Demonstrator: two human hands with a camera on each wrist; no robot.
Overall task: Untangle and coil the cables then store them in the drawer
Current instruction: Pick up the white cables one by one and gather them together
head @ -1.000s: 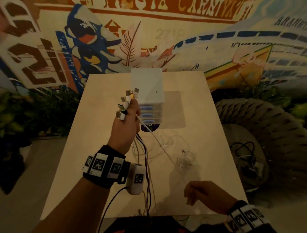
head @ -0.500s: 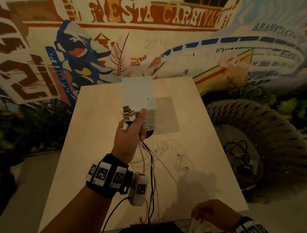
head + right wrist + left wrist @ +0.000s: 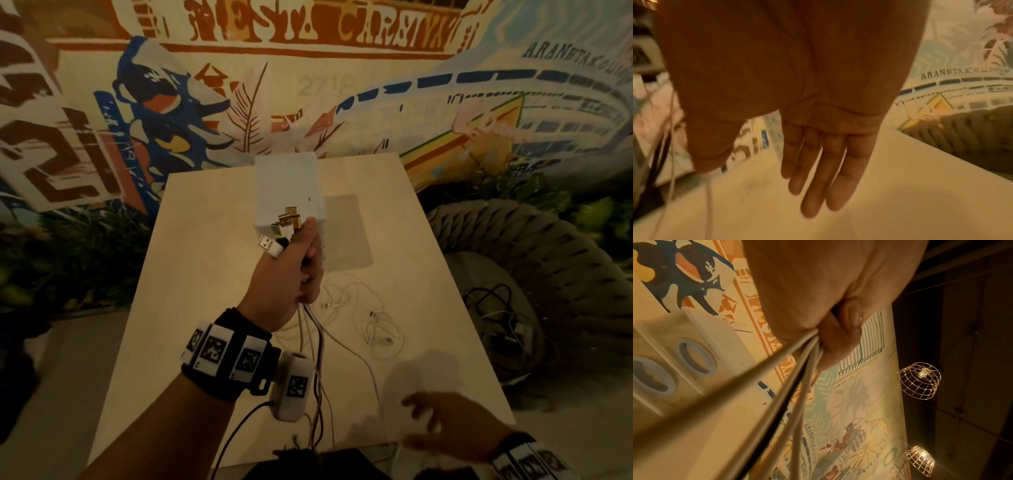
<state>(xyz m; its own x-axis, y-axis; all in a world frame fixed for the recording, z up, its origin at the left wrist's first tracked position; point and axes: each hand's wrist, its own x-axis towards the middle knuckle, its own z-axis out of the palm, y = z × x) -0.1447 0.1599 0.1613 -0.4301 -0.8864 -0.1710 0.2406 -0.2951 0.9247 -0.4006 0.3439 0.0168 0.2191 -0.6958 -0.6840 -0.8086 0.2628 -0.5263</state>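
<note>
Above the table [image 3: 212, 260], in front of the drawer unit [image 3: 286, 178], the left hand [image 3: 284, 274] is raised with the forearm running up from the lower left, its fingers curled tight round a bundle of cables [image 3: 317, 359]. Several plugs [image 3: 286, 228] fan out from the top of the fist — a white USB plug lowest, gold and silver ones higher, against the unit's white top. Below the fist the cables hang down past the wristband [image 3: 226, 356] and the white wrist camera [image 3: 293, 387], and drop past the table's near edge. The left wrist view shows the same grip from beneath: the strands [image 3: 797, 363] come out between palm and curled fingers [image 3: 840, 337], white ones with a dark one among them, and the unit's blue-ringed drawer pulls [image 3: 694, 358] lie to the left.

Nearer than the unit, on the table, lies a loose tangle of thin white cable [image 3: 376, 329], apart from the held bundle; one thin white strand runs from the fist toward the near right of the table.

The right hand [image 3: 452, 425] hovers low over the table's near right corner, palm down and blurred. In the right wrist view its fingers [image 3: 828, 170] are straight and close together, pointing toward the unit, holding nothing — an open, flat hand above bare tabletop.

Right of the table stands a woven rope chair [image 3: 548, 260] with dark and white cords [image 3: 493, 308] on its seat. Behind the unit, a painted mural [image 3: 171, 120] fills the wall.
</note>
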